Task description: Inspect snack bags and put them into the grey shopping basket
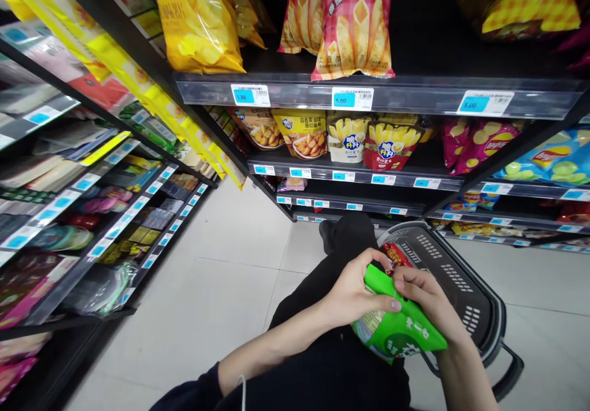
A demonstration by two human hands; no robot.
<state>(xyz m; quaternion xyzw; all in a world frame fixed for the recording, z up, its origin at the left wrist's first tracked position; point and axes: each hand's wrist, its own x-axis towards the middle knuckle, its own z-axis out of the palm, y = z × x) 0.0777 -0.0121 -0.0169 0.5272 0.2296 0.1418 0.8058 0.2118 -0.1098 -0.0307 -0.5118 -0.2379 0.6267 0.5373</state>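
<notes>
Both hands grip a green snack bag (401,334) in front of my dark-trousered legs. My left hand (357,288) pinches its upper left edge, the thumb lying across the front. My right hand (426,297) clasps the upper right side, with fingers bent over the edge. White print shows on the lower part of the bag. Right behind the hands, a dark shopping basket (454,276) stands on the floor, and a red packet (400,256) lies at its far left end, partly hidden by my fingers.
Ahead rises a black shelf rack with a pink chip bag (357,27), a yellow chip bag (198,24) and several pouches (348,137) above price tags. Another stocked rack (83,190) runs along the left. Yellow hanging packets (152,91) line the rack's corner. Pale floor tiles (221,245) lie between.
</notes>
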